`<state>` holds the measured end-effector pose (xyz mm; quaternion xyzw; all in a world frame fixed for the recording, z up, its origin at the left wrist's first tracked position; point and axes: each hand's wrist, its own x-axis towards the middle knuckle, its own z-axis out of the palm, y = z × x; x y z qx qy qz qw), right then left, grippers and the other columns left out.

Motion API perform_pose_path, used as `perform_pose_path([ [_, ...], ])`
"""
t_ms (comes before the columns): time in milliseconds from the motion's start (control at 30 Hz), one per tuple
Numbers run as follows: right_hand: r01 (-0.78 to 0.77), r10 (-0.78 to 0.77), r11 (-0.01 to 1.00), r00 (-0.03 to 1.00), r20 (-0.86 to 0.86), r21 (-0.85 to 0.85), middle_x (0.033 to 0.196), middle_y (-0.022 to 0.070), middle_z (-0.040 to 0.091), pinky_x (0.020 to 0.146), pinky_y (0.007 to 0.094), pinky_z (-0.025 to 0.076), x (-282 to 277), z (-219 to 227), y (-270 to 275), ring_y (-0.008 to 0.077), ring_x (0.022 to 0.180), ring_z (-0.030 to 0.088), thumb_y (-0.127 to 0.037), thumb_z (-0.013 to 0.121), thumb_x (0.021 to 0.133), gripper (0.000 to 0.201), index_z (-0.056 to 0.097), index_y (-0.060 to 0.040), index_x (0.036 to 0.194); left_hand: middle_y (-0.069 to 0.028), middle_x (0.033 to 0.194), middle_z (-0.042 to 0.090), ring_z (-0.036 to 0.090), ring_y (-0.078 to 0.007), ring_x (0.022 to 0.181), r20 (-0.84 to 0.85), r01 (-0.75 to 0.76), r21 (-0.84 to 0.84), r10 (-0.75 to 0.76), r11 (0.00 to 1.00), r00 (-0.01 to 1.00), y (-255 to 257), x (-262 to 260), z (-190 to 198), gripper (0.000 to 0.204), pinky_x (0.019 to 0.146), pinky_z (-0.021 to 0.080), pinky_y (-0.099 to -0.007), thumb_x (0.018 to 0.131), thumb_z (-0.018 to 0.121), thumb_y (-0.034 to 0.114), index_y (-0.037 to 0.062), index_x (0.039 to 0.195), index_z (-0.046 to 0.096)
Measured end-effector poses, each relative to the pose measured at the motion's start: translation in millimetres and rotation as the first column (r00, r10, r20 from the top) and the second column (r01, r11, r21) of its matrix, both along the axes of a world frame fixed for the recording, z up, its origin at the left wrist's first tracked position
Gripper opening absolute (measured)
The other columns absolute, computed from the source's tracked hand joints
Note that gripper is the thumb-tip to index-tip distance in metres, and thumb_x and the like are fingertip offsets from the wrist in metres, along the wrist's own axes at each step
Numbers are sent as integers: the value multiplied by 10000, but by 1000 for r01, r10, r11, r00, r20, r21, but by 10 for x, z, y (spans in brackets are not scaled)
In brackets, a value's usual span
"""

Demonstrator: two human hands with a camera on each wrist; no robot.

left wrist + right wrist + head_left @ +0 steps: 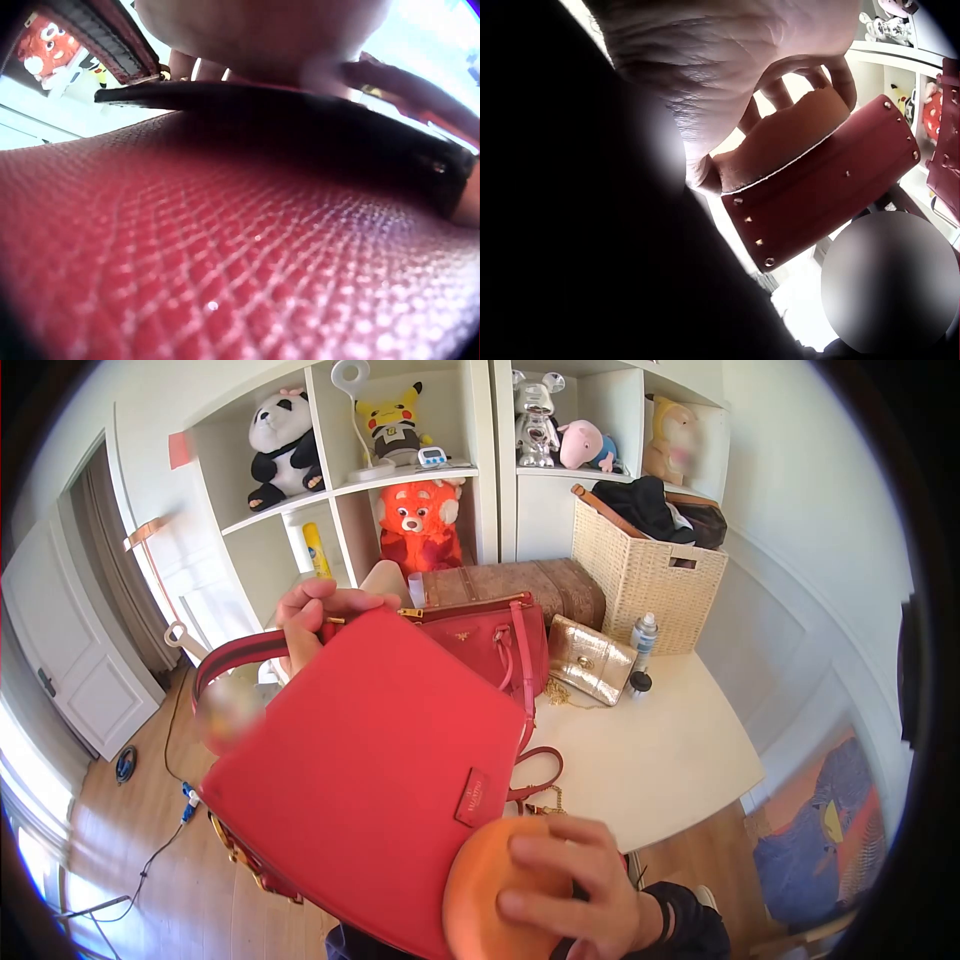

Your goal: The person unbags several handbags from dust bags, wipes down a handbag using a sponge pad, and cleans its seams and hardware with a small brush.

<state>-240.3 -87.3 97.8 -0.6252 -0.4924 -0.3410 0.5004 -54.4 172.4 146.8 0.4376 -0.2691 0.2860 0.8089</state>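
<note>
A red handbag (370, 760) is held up tilted over the table, its plain panel with a small label facing the head camera. My left hand (335, 605) grips it at the top edge, beside the strap (240, 650). In the left wrist view, the textured red leather (225, 247) fills the lower part. My right hand (585, 885) holds an orange sponge (480, 885) against the panel's lower corner, below the label. From the right wrist, fingers and thumb curl round the sponge (787, 135), and the bag's studded base (817, 191) shows beside it.
On the white table (650, 760) stand another red handbag (480, 645), a gold clutch (590, 660), a spray can (643, 635) and a small black-topped item (640, 682). Behind are a brown case (560, 585), a wicker basket (650, 580) and shelves with plush toys (420, 525).
</note>
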Motion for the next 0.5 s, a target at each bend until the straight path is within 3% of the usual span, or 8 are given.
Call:
perform_pose_path([
  [133, -79, 48, 806, 996, -68, -586, 1551, 378, 531, 1089, 673, 423, -200, 748, -167, 592, 1309, 572, -570, 647, 1004, 700, 704, -15, 1427, -224, 1085, 757, 776, -399, 1009, -146, -70, 15, 72, 997, 987, 55, 112, 28, 247, 858, 683, -510, 1134, 383, 235, 110, 1300, 516],
  [267, -107, -90, -224, 992, -89, -969, 1538, 388, 538, 1081, 678, 436, -193, 1608, -178, 598, 1302, 579, -613, 611, 1021, 721, 711, -15, 1411, -246, 1057, 775, 780, -369, 969, -115, -28, -4, 27, 1000, 993, -22, 254, -25, 248, 885, 670, -477, 1110, 401, 237, 92, 1274, 517],
  [300, -91, -78, -251, 994, -73, -964, 1538, 388, 538, 1081, 678, 436, -249, 1379, -108, 598, 1302, 579, -613, 611, 1021, 721, 711, -15, 1411, -252, 1034, 783, 782, -363, 956, -179, -78, -60, 66, 995, 982, -190, 221, 22, 262, 894, 662, -452, 1100, 406, 235, 76, 1276, 516],
  [333, -91, 0, 595, 994, -113, -799, 1538, 391, 536, 1072, 682, 447, -337, 822, -38, 608, 1300, 576, -626, 596, 1029, 727, 714, -13, 1401, -258, 1010, 790, 783, -356, 943, -247, -125, -113, 94, 986, 964, -268, 200, 57, 276, 903, 655, -426, 1090, 410, 233, 59, 1277, 515],
  [367, -94, 91, 995, 993, -80, -33, 1539, 394, 533, 1064, 687, 458, -301, 311, -25, 618, 1298, 573, -640, 582, 1037, 734, 717, -12, 1392, -258, 1010, 790, 783, -356, 943, -237, -132, -137, 96, 982, 967, -245, 225, 55, 276, 903, 655, -426, 1090, 410, 233, 59, 1277, 515],
  [433, 7, 28, 990, 969, 245, -140, 1523, 395, 543, 1044, 691, 492, -3, 378, -337, 624, 1284, 580, -636, 580, 1041, 720, 725, -11, 1368, -247, 977, 795, 784, -350, 945, -220, 161, -302, -233, 940, 947, -206, 316, 38, 291, 919, 644, -402, 1065, 428, 207, 31, 1274, 524],
  [467, 174, 165, 582, 931, 325, -794, 1515, 392, 550, 1042, 695, 501, -119, 1157, -465, 618, 1281, 584, -639, 577, 1039, 718, 727, -17, 1366, -245, 979, 792, 770, -315, 868, -190, 114, -240, -162, 964, 968, -241, 194, 53, 324, 799, 634, -377, 1071, 526, 230, 0, 1298, 540],
  [500, 351, 308, -175, 907, 288, -920, 1506, 389, 556, 1040, 700, 511, -282, 1640, -489, 612, 1278, 588, -642, 574, 1037, 716, 730, -23, 1364, -242, 981, 790, 755, -280, 790, -157, 65, -175, -93, 982, 983, -273, 80, 66, 381, 679, 624, -353, 1077, 625, 253, -30, 1322, 555],
])
